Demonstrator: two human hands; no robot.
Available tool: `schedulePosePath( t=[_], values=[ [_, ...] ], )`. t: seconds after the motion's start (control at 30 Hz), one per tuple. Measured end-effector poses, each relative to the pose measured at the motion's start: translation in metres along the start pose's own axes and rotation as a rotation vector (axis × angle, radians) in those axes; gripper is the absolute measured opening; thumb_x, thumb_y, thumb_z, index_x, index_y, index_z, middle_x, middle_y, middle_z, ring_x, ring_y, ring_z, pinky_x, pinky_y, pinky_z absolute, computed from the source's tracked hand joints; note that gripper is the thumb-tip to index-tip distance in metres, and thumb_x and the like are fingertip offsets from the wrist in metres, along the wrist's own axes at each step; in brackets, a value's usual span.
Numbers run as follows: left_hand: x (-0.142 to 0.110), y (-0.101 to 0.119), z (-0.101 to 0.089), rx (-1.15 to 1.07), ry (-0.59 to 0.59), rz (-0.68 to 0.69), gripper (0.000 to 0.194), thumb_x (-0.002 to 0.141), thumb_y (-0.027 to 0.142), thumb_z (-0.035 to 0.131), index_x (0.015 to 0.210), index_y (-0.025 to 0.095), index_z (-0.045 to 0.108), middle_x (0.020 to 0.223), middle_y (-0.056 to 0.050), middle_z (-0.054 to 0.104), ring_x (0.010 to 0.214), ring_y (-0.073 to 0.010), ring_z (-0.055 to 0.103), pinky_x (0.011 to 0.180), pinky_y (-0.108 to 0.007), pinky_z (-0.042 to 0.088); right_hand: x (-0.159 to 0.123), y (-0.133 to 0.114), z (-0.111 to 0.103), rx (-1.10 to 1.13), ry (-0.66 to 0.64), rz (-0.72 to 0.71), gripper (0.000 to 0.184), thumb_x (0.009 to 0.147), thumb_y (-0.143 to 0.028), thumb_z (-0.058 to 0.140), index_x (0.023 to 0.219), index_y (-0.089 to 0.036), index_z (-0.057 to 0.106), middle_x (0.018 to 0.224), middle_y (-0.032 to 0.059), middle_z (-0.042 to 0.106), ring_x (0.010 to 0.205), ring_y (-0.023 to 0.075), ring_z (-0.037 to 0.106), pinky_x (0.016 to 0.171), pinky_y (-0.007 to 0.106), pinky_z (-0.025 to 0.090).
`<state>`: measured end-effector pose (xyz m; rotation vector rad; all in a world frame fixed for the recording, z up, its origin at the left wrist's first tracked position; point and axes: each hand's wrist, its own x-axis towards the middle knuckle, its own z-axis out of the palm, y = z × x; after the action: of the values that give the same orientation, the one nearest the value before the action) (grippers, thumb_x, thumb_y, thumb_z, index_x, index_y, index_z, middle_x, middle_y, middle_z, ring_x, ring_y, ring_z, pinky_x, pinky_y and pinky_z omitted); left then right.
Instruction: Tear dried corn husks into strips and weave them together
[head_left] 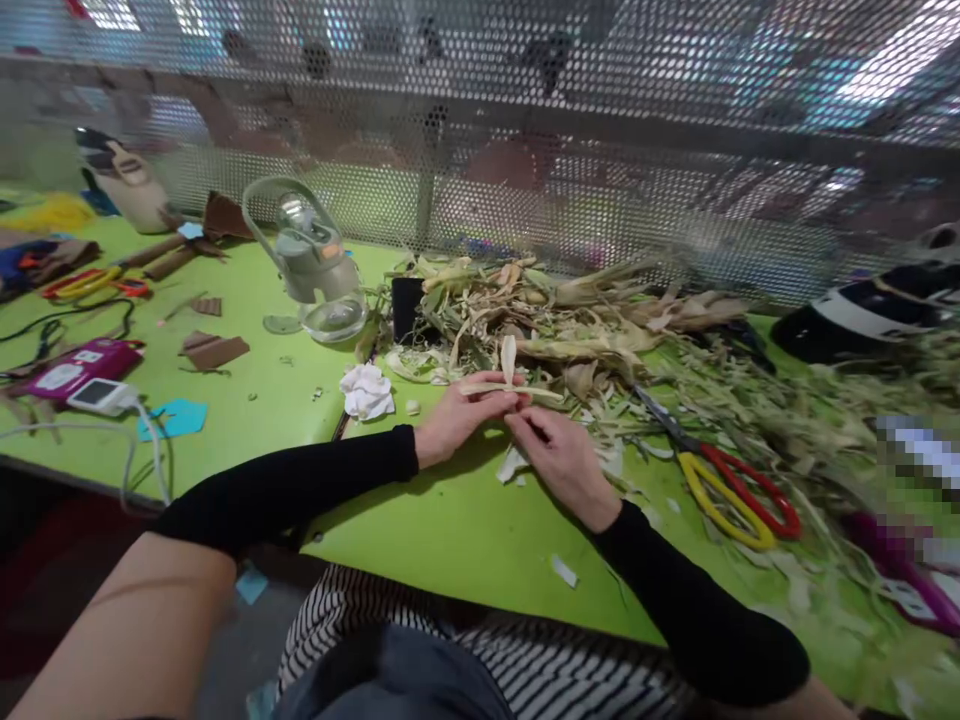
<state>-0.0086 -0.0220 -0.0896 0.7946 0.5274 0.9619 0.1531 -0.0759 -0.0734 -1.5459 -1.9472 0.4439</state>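
Observation:
Close together above the green table (465, 540), both of my hands pinch a small piece of folded corn husk (509, 360). One pale blade of it points up and narrow strips stick out to either side. My left hand (459, 420) has its fingers closed around the husk from the left. From the right, my right hand (564, 462) closes thumb and fingers at its lower end, where the fingertips hide part of it. Just beyond lies a heap of dried corn husks (517, 300). Scissors (720, 490) with red and yellow handles rest to the right of my right hand.
A crumpled white tissue (366, 391) sits left of my left hand. Behind it stand a clear water bottle (315, 275) and a black box (407, 308). Purple power strips (79, 368) with a cable lie at far left. A perforated metal screen (480, 150) borders the back.

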Motion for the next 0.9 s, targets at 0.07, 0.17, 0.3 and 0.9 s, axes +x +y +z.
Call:
schedulePosePath(
  t=[0.07, 0.17, 0.3, 0.9],
  values=[
    [-0.002, 0.001, 0.001, 0.025, 0.003, -0.02, 0.026, 0.078, 0.02, 0.081, 0.101, 0.013, 0.071, 0.095, -0.009, 0.078, 0.092, -0.0157, 0.072, 0.097, -0.033, 0.051, -0.003, -0.007, 0.002, 0.027, -0.021, -0.047, 0.037, 0.099, -0.045, 0.046, 0.07, -0.024, 0.051, 0.062, 0.001, 0.055, 0.057, 0.0162, 0.048, 0.056, 0.031, 0.035],
    [-0.007, 0.004, 0.003, 0.057, -0.022, -0.082, 0.026, 0.079, 0.024, 0.081, 0.099, 0.012, 0.07, 0.094, -0.01, 0.078, 0.092, -0.0167, 0.072, 0.096, -0.035, 0.051, -0.007, -0.015, 0.005, 0.039, -0.003, -0.139, 0.035, 0.1, -0.035, 0.047, 0.067, -0.024, 0.041, 0.06, -0.0015, 0.047, 0.055, 0.0141, 0.043, 0.055, 0.029, 0.032],
    [-0.007, 0.011, 0.003, 0.096, -0.053, -0.143, 0.023, 0.082, 0.023, 0.078, 0.1, 0.013, 0.068, 0.09, -0.008, 0.078, 0.088, -0.0153, 0.072, 0.092, -0.034, 0.053, -0.009, -0.017, 0.009, 0.066, 0.016, -0.235, 0.036, 0.1, -0.027, 0.047, 0.067, -0.024, 0.032, 0.06, -0.0039, 0.04, 0.052, 0.0115, 0.036, 0.052, 0.028, 0.028],
    [-0.012, 0.023, 0.002, 0.181, -0.32, -0.382, 0.019, 0.084, 0.022, 0.077, 0.098, 0.011, 0.069, 0.083, -0.007, 0.078, 0.076, -0.0148, 0.072, 0.08, -0.032, 0.057, 0.024, 0.055, -0.072, -0.048, 0.618, 0.093, 0.015, 0.089, -0.036, 0.066, 0.082, -0.023, 0.065, 0.078, 0.0035, 0.065, 0.063, 0.0163, 0.051, 0.061, 0.033, 0.043]
  ],
)
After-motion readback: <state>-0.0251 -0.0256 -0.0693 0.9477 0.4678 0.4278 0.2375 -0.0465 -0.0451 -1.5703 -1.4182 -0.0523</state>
